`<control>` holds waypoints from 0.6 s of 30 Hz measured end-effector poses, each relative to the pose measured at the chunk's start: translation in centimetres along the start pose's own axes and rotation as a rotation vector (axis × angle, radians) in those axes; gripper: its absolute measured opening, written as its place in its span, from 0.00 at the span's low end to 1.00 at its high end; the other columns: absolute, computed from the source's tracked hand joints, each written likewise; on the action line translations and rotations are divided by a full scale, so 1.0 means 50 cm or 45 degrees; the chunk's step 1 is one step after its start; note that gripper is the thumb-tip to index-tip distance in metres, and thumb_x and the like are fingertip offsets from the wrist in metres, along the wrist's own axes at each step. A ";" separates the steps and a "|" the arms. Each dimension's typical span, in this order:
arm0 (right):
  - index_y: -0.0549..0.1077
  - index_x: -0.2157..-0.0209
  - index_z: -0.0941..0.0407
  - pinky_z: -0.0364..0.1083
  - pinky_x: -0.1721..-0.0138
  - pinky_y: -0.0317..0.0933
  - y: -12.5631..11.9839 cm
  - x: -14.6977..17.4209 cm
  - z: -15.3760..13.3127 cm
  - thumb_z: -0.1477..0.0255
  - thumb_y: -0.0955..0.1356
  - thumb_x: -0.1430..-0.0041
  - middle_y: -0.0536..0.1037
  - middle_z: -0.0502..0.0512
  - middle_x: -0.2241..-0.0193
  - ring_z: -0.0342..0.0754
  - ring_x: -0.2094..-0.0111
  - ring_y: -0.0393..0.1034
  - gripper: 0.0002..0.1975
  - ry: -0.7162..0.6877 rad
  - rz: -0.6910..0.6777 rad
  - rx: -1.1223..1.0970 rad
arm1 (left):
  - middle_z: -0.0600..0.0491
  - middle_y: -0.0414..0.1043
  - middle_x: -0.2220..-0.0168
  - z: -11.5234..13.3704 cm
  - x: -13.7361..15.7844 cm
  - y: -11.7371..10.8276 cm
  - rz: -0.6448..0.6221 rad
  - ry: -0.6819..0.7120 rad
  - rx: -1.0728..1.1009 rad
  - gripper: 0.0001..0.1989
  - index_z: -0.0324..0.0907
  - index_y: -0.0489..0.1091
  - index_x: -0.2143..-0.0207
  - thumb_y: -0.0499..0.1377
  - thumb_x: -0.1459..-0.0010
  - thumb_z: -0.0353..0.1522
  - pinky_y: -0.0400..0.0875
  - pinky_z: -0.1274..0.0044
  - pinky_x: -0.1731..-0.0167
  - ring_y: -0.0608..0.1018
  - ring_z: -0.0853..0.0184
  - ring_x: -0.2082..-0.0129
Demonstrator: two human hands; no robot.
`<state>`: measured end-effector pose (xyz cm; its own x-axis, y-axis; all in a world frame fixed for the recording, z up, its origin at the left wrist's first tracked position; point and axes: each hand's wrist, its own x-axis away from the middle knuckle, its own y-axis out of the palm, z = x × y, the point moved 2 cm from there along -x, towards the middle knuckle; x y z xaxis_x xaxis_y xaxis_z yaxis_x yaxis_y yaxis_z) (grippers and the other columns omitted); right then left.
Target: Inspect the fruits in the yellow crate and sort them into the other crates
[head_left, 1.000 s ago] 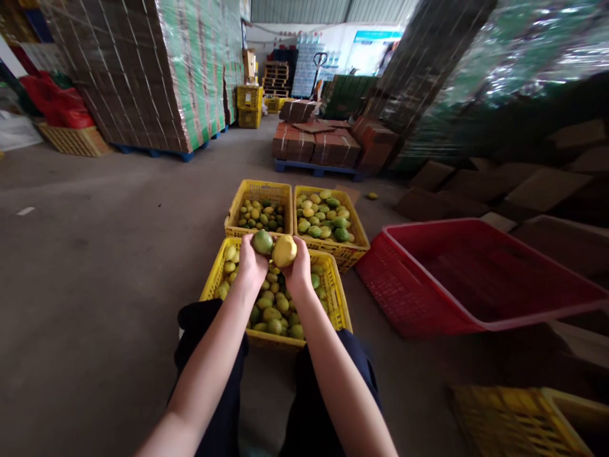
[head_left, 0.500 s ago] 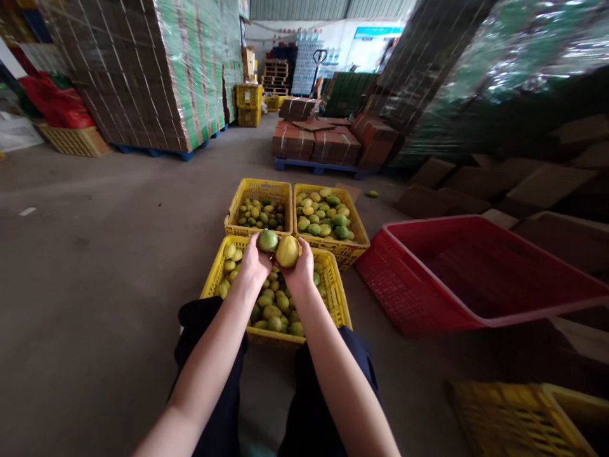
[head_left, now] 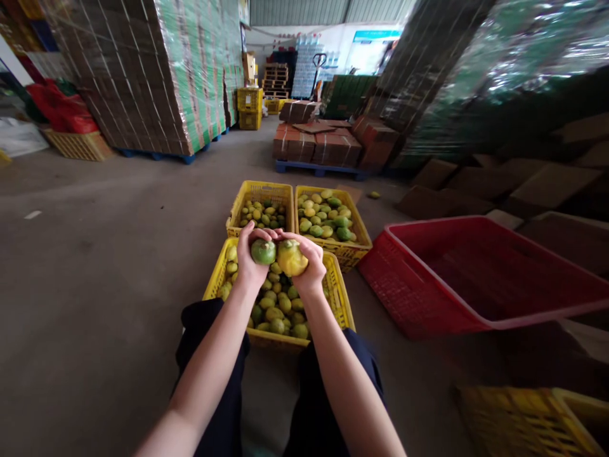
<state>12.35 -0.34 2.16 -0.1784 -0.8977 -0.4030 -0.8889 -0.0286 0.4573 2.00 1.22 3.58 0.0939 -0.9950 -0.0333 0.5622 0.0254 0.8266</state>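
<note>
My left hand is closed around a green lemon. In my right hand sits a yellow lemon with a knobbly end. The two fruits are side by side, fingers curled over their far sides. Both hands are above the near yellow crate, which holds many green-yellow lemons; my forearms hide part of it. Just beyond are two more yellow crates of fruit, a left one with smaller lemons and a right one with larger ones.
A large red crate stands on the right, near loose cardboard. Another yellow crate is at lower right. Cardboard bundles lie on a blue pallet ahead. Tall wrapped stacks flank the aisle. One lemon lies on the floor.
Both hands have turned the lemons, so their stem ends show and my fingers now curl over the far sides. The hands have come slightly nearer to me.
</note>
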 end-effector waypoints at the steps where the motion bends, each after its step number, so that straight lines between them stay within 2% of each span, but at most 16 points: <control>1: 0.84 0.72 0.52 0.54 0.52 0.69 -0.001 0.001 -0.001 0.63 0.68 0.50 0.84 0.53 0.71 0.57 0.62 0.79 0.12 -0.004 -0.023 0.021 | 0.54 0.71 0.81 0.001 0.000 0.000 0.003 0.005 0.003 0.23 0.43 0.66 0.88 0.58 0.41 0.39 0.73 0.75 0.62 0.77 0.69 0.74; 5: 0.83 0.71 0.53 0.53 0.53 0.69 0.000 0.004 0.015 0.62 0.69 0.50 0.84 0.54 0.69 0.55 0.62 0.78 0.12 0.031 0.033 0.017 | 0.56 0.69 0.79 -0.003 -0.004 -0.002 0.115 -0.029 0.055 0.20 0.42 0.65 0.86 0.57 0.41 0.38 0.70 0.77 0.67 0.73 0.73 0.78; 8: 0.80 0.66 0.54 0.48 0.61 0.69 0.005 0.006 0.036 0.60 0.69 0.49 0.82 0.51 0.69 0.50 0.65 0.76 0.14 0.142 0.214 -0.126 | 0.58 0.71 0.77 -0.016 -0.011 -0.008 0.298 -0.050 0.108 0.14 0.42 0.68 0.80 0.58 0.42 0.35 0.69 0.79 0.66 0.73 0.74 0.77; 11: 0.72 0.69 0.52 0.42 0.70 0.66 0.014 0.007 0.055 0.63 0.72 0.52 0.77 0.44 0.73 0.44 0.71 0.72 0.10 0.295 0.426 -0.265 | 0.59 0.70 0.77 -0.034 -0.018 -0.020 0.474 -0.133 0.105 0.11 0.42 0.68 0.76 0.58 0.40 0.35 0.68 0.80 0.67 0.73 0.73 0.76; 13: 0.68 0.71 0.52 0.40 0.74 0.64 0.021 0.007 0.062 0.67 0.73 0.54 0.75 0.43 0.75 0.43 0.73 0.72 0.11 0.421 0.524 -0.342 | 0.58 0.70 0.76 -0.044 -0.021 -0.027 0.517 -0.229 0.077 0.13 0.42 0.69 0.74 0.57 0.38 0.38 0.69 0.78 0.67 0.74 0.71 0.75; 15: 0.68 0.70 0.52 0.40 0.76 0.62 0.025 0.004 0.065 0.69 0.73 0.54 0.75 0.43 0.76 0.43 0.74 0.71 0.11 0.536 0.595 -0.408 | 0.56 0.70 0.77 -0.047 -0.023 -0.033 0.540 -0.294 0.056 0.15 0.42 0.69 0.73 0.57 0.38 0.41 0.70 0.77 0.68 0.74 0.69 0.75; 18: 0.70 0.68 0.53 0.40 0.80 0.60 0.022 -0.002 0.062 0.67 0.71 0.48 0.75 0.44 0.77 0.43 0.77 0.70 0.08 0.668 0.662 -0.536 | 0.56 0.68 0.78 -0.043 -0.026 -0.039 0.563 -0.325 0.104 0.15 0.43 0.69 0.73 0.58 0.38 0.42 0.69 0.78 0.73 0.73 0.69 0.77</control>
<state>10.06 1.08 0.24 -0.2095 -0.9267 0.3120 -0.4982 0.3758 0.7814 2.54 2.65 0.79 0.0993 -0.8829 0.4590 0.4472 0.4517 0.7720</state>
